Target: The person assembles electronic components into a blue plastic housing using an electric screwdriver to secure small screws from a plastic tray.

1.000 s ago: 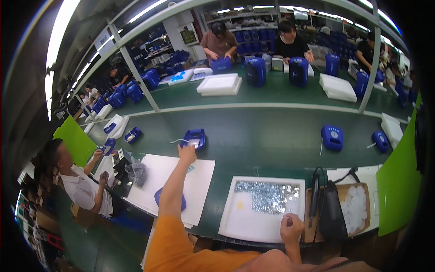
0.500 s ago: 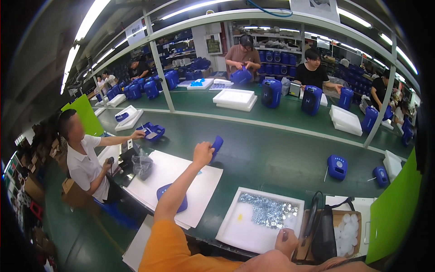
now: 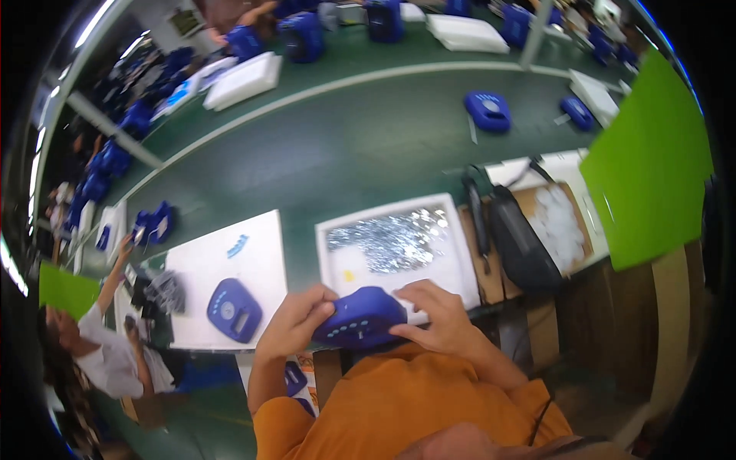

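A blue plastic housing cover, with a row of small light dots along its side, is held up over the near edge of the bench. My left hand is closed round its left end. At its right end, the thumb and fingers of my right hand grip the edge. Just beyond the cover lies a white foam tray with many small shiny metal pieces and a yellow bit. To the left, another blue cover rests on a white board, near a light-blue strip.
Right of the tray are a black tool, a black pouch and a box of white round pieces. A green panel stands at far right. A co-worker works at the left. More blue units sit across the bench.
My left hand has come back from the far bench and now holds a blue cover near my body. My right hand has moved from the tray's edge to the cover. The view has tilted down.
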Action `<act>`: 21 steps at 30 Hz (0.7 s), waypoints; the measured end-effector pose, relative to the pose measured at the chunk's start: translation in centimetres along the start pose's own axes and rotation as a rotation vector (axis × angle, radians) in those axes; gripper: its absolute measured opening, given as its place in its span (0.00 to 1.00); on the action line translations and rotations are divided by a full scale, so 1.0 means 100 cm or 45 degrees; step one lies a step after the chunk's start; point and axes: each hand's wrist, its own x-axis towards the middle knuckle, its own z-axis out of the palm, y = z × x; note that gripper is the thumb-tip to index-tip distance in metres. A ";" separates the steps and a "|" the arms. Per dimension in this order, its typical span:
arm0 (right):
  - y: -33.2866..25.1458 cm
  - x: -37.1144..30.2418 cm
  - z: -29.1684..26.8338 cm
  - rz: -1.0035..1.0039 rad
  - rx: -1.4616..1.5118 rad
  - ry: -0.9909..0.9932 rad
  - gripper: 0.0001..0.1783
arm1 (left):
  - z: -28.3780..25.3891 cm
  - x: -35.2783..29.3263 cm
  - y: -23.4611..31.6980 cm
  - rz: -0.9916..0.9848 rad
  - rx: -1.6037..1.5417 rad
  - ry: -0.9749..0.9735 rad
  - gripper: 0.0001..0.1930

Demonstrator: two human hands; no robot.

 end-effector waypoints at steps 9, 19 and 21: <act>-0.009 -0.023 0.000 -0.032 -0.216 0.061 0.29 | 0.020 -0.010 -0.019 -0.171 -0.122 -0.083 0.15; 0.056 -0.010 -0.029 0.711 0.210 0.243 0.21 | 0.036 0.016 -0.098 -0.138 -0.547 0.063 0.34; 0.087 -0.012 -0.023 0.770 0.255 0.242 0.21 | 0.040 0.018 -0.099 -0.253 -0.236 0.185 0.23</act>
